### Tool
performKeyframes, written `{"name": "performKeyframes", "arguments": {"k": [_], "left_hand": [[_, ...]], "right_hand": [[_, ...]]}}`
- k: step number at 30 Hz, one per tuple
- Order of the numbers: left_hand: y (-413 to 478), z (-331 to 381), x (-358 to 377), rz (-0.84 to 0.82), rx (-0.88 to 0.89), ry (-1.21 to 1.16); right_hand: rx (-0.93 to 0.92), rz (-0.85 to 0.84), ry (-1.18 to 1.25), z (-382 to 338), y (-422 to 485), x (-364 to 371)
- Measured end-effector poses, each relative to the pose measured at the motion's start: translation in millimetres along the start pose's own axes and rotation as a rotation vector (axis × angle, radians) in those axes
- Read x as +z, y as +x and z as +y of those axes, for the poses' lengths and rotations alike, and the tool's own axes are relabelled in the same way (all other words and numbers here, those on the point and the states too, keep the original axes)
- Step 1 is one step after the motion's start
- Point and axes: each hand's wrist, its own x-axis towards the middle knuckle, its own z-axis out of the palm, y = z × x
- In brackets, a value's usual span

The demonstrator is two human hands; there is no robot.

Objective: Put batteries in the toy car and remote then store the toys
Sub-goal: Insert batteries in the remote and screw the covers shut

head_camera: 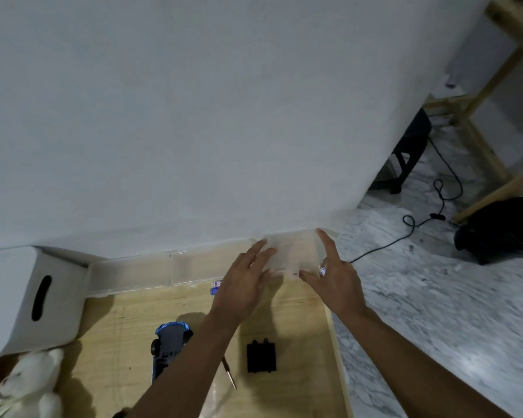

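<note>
A small clear plastic box (293, 251) stands at the far right corner of the wooden table (127, 324), against the wall. My left hand (243, 285) lies on its left side with fingers spread. My right hand (334, 273) presses its right side, thumb at the front. A blue toy car (168, 342) lies upside down at the near centre, partly behind my left forearm. Its black battery cover (261, 357) lies to the right. A small screwdriver (229, 372) lies between them. A small blue-and-white pack, perhaps batteries (215, 286), sits by my left hand.
Two more clear plastic boxes (133, 276) line the wall left of the held one. A white storage bin (40, 297) with a handle slot stands far left, a white plush toy (34, 384) below it. The table's right edge drops to a marble floor with a black cable (405, 236).
</note>
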Motion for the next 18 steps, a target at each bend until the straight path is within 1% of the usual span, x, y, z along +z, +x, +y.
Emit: {"name": "performKeyframes", "arguments": {"k": [2, 5, 7, 9, 13, 15, 18], "left_hand": [[-0.7, 13.4, -6.4, 0.083, -0.086, -0.172], [2.8, 27.2, -9.9, 0.181, -0.156, -0.272], [4.0, 28.5, -7.8, 0.180, -0.170, -0.267], [-0.1, 27.3, -3.3, 0.161, -0.145, -0.236], [-5.2, 28.1, 0.3, 0.115, -0.086, -0.213], [-3.0, 29.6, -0.7, 0.073, -0.080, -0.200], [-0.6, 25.1, 1.7, 0.064, -0.074, -0.141]], "right_hand": [[0.003, 0.031, 0.022, -1.8, -5.1, 0.9], [0.023, 0.035, -0.007, -2.8, -9.2, 2.6], [0.023, 0.029, -0.062, -3.4, -9.5, 3.4], [0.021, 0.032, -0.087, -4.1, -10.6, 4.1], [-0.013, 0.057, -0.087, -8.2, -17.7, 6.7], [-0.021, 0.060, -0.083, -10.5, -20.5, 6.4], [-0.023, 0.039, -0.065, -13.4, -20.4, 4.3]]}}
